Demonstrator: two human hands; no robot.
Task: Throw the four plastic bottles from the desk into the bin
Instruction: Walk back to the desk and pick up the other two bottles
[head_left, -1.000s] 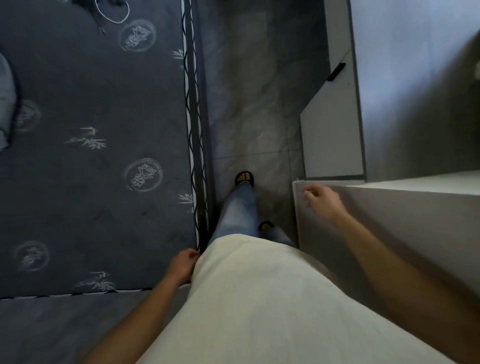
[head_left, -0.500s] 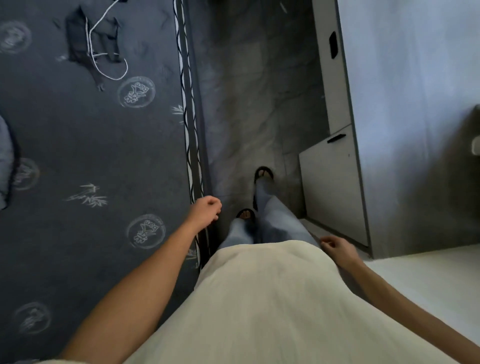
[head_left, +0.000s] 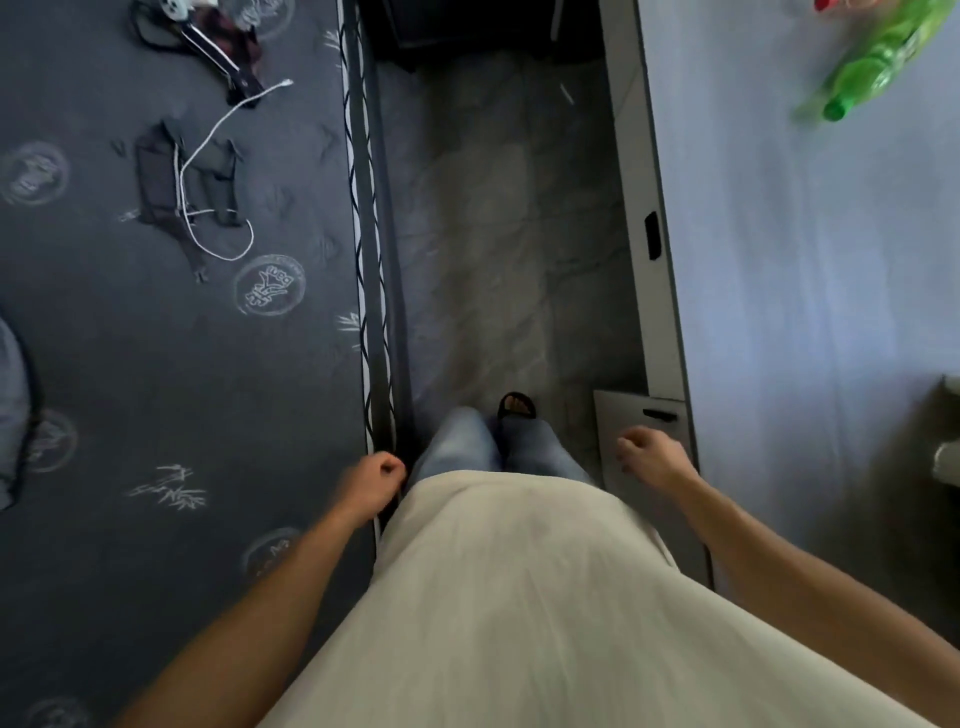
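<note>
Both hands hang empty with fingers loosely curled: the left hand (head_left: 371, 480) over the edge of the dark patterned mattress (head_left: 156, 364), the right hand (head_left: 649, 457) beside the white desk (head_left: 805, 312). One green plastic bottle (head_left: 878, 62) lies on the desk's far corner, well apart from either hand.
</note>
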